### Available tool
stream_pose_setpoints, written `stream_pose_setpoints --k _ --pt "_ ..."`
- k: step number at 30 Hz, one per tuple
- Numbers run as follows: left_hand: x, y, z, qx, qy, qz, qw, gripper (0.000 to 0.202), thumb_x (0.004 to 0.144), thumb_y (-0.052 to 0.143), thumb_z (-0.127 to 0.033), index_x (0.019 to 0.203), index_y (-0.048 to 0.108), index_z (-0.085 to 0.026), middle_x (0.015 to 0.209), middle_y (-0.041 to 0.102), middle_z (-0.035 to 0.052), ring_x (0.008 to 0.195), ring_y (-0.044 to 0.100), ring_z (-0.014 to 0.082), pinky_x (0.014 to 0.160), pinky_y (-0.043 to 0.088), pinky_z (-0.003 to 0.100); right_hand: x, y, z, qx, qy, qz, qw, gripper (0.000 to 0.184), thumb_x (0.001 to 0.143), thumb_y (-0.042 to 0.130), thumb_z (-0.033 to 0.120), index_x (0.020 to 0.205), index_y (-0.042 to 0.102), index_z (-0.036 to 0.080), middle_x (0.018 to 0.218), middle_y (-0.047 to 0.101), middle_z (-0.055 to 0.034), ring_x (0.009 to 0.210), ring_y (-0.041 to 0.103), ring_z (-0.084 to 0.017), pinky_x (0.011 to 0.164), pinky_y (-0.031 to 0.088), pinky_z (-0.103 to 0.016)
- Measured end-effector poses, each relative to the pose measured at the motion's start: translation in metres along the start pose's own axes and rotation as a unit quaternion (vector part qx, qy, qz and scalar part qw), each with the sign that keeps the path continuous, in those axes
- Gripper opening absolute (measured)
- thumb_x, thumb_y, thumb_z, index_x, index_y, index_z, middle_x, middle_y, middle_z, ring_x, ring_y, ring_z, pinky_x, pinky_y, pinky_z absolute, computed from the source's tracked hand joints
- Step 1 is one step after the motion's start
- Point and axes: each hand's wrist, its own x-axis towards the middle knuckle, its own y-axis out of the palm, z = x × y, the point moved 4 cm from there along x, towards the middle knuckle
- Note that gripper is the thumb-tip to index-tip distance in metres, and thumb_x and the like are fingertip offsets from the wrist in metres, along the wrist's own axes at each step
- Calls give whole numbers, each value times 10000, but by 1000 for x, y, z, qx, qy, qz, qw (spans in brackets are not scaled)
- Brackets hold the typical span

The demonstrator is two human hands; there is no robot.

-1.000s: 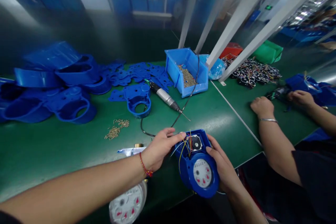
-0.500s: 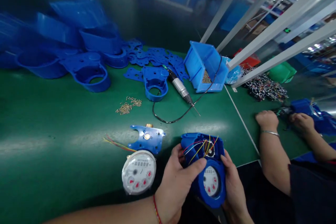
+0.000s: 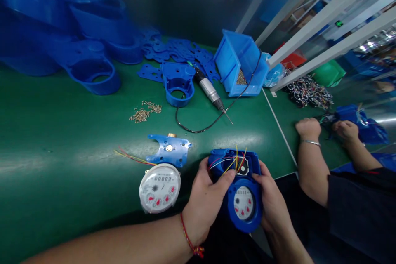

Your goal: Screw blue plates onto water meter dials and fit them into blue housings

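Between my two hands is a blue water meter housing (image 3: pixel 232 202), held at the table's front edge. A dial with red pointers shows through its round opening, and red, white and yellow wires stick out of its upper compartment. My left hand (image 3: pixel 208 198) grips its left side, thumb near the wires. The fingers of my right hand (image 3: pixel 272 198) close around the right side. To the left lies a loose white meter dial (image 3: pixel 160 187), with a blue bracket plate (image 3: pixel 177 152) carrying a brass fitting just behind it. Colored wires trail left from the dial.
An electric screwdriver (image 3: pixel 208 90) with a black cord lies beyond, near an empty blue housing (image 3: pixel 177 84) and a pile of screws (image 3: pixel 142 114). A blue bin (image 3: pixel 230 66) holds more screws. Blue housings (image 3: pixel 93 72) crowd the back left. A co-worker's hands (image 3: pixel 309 130) work at right.
The view has shifted, so most of the table's things sit slightly higher and further left. Both hands keep hold of the housing, which now appears more upright.
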Motion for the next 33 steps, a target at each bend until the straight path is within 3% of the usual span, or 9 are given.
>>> stream_pose_setpoints --k 3,7,12,16,21,26,33 --pt "1 1 -3 -12 -7 2 1000 553 672 765 -318 1133 514 -142 1085 661 114 994 616 237 883 470 338 2 5 4 26 12 31 999 619 594 713 347 1177 524 254 1063 672 -30 952 636 -294 756 548 -367" --pt "1 6 -5 -75 -32 5 997 635 610 809 -289 1146 513 -121 1116 645 130 977 609 228 876 467 321 4 7 5 17 13 21 1000 618 690 728 530 1227 540 290 1115 662 -10 1031 617 -258 807 543 -333" --pt "-2 11 -4 -119 -42 -14 992 489 706 748 -348 1096 552 -128 1018 672 102 899 627 203 836 489 315 0 6 7 27 20 -30 999 630 608 770 429 1197 590 296 1186 639 19 1118 578 -261 864 531 -311" --pt "-3 13 -6 -117 -41 -11 992 450 713 738 -321 1073 555 -123 970 680 95 858 631 188 793 505 298 -1 5 8 29 2 -32 999 644 613 755 401 1223 572 306 1207 628 28 1140 565 -248 893 518 -303" --pt "-2 12 -5 -96 -51 -23 994 468 686 758 -328 1038 542 -108 976 686 121 849 634 189 792 509 307 0 3 6 39 1 -9 999 620 662 759 501 1208 562 282 1082 672 -8 990 633 -250 806 547 -327" --pt "-3 11 -2 -82 -62 -12 995 510 653 780 -363 1027 540 -114 983 685 127 864 634 203 802 502 325 -1 1 4 28 6 -36 999 637 603 814 522 1143 564 293 922 687 14 838 652 -223 702 550 -297" --pt "-3 1 0 -109 -64 -14 992 552 561 827 -315 1006 561 -125 1015 671 104 956 620 248 882 465 360 0 7 10 -7 -14 -13 1000 625 599 806 547 1105 580 257 874 679 7 756 640 -198 630 519 -250"
